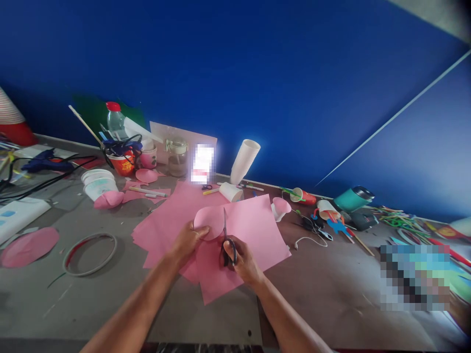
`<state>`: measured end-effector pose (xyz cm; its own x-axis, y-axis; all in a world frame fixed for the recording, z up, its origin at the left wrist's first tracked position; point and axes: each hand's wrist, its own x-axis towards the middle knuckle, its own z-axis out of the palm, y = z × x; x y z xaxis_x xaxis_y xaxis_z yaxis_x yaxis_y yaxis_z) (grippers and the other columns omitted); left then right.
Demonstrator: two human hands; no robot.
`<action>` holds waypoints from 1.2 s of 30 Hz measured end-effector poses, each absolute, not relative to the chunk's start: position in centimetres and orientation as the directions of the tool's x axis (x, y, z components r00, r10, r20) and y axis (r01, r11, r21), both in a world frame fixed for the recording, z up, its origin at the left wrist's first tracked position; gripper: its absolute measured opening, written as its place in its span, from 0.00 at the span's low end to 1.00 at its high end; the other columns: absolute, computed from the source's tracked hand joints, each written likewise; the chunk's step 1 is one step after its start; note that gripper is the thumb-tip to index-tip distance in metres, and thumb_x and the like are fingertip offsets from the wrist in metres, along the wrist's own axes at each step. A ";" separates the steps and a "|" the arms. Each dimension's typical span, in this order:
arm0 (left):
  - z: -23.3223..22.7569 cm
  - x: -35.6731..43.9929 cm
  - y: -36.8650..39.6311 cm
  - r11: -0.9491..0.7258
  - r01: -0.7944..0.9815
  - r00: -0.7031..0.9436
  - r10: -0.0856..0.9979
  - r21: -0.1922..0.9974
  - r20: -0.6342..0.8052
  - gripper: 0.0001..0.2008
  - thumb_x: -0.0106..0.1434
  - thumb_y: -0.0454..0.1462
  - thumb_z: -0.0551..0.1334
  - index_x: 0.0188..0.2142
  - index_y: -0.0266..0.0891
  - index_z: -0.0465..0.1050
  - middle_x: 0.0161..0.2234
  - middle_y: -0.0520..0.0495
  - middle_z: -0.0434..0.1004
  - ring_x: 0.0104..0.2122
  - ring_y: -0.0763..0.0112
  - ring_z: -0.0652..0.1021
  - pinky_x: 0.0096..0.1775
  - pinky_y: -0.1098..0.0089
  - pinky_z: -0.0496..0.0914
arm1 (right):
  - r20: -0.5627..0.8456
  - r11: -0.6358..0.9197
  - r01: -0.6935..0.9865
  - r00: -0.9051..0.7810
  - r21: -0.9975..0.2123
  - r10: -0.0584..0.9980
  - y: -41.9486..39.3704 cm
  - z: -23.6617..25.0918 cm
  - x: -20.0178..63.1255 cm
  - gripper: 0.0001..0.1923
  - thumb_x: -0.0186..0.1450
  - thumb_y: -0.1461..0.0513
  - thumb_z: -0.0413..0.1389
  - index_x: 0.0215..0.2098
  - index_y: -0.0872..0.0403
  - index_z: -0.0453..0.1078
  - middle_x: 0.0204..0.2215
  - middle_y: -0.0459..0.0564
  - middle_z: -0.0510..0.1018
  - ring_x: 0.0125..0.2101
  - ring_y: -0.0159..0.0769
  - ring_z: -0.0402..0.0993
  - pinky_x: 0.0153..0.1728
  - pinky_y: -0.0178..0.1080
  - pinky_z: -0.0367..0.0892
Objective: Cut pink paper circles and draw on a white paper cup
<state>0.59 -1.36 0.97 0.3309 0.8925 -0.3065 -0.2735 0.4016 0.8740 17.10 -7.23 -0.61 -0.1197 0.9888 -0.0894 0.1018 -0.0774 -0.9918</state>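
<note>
Though forearms run off bottom edge, both hands show at centre: right hand (pixel 241 260) has fingers clamped through scissors (pixel 226 242) handles, blades pointing 12 o'clock, tips hard to make out against paper. Left hand (pixel 187 240) at 9 o'clock of scissors, fingers pinched on rounded pink cutout (pixel 209 220). Pink sheets (pixel 253 225) on grey worktop (pixel 324 289) partly hidden under hands. Ring (pixel 89 253) lies at 9 o'clock. Stacked paper cups (pixel 243 160) farther, 12 o'clock; bright blurred patch beside them unreadable.
</note>
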 end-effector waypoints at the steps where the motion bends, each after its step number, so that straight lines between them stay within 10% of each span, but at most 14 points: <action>1: 1.0 0.6 -1.3 0.396 -0.267 0.319 0.897 0.879 -0.307 0.07 0.50 0.38 0.68 0.26 0.35 0.78 0.24 0.44 0.81 0.25 0.60 0.79 0.32 0.64 0.74 | -0.090 -0.078 0.102 -0.121 -0.992 0.989 -7.2 -0.7 17.1 0.29 0.63 0.36 0.51 0.31 0.54 0.65 0.17 0.43 0.71 0.16 0.27 0.60 0.18 0.32 0.52; 36: 0.3 0.3 -0.9 0.382 -0.268 0.306 0.904 0.885 -0.297 0.11 0.51 0.38 0.68 0.33 0.33 0.79 0.28 0.42 0.83 0.28 0.57 0.81 0.33 0.63 0.74 | -0.117 -0.109 0.074 -0.111 -0.991 0.987 -7.1 -0.6 17.2 0.33 0.60 0.35 0.54 0.36 0.57 0.70 0.16 0.43 0.70 0.15 0.26 0.59 0.18 0.31 0.53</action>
